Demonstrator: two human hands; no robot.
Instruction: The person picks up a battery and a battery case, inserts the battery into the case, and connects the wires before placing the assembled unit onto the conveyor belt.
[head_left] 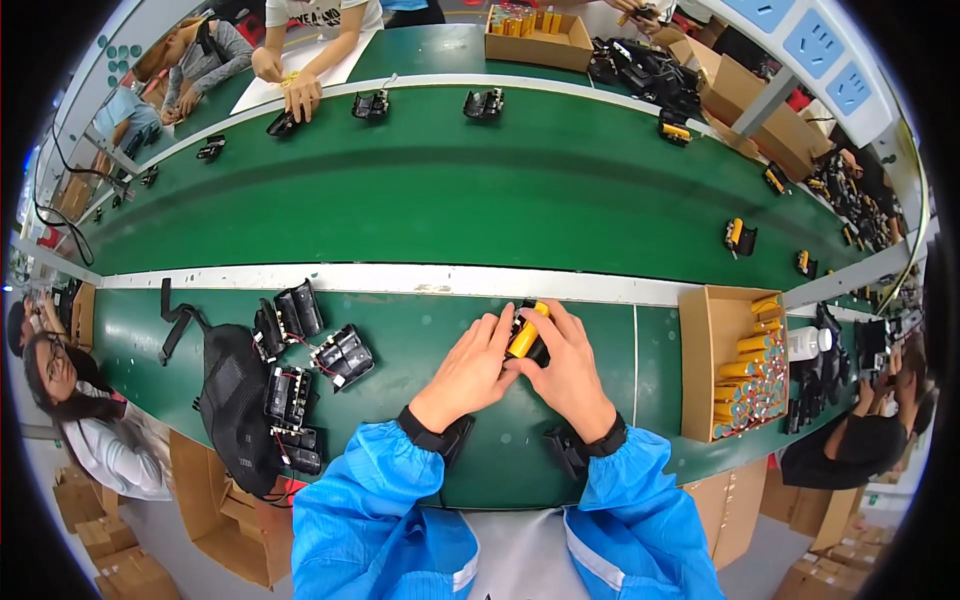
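Observation:
In the middle of the near green bench, both my hands hold a small black plastic housing [514, 318] with a yellow cylindrical cell [528, 331] in it. My left hand [470, 362] grips the housing's left side, its fingers closed along the edge. My right hand [562, 362] is closed on the right side, its fingers bent over the cell. The fingers hide part of the housing. Beside my left wrist a black plastic part [458, 440] lies on the bench, and another [567, 452] rests by my right wrist, both partly covered by my arms.
To the left are several black housings [343, 357] with red wires and a black mesh bag [236, 400]. On the right stands a cardboard box [700, 365] of yellow cells. Beyond a white rail [430, 280], a green belt [440, 200] carries spaced housings. A co-worker's hand [302, 95] touches one.

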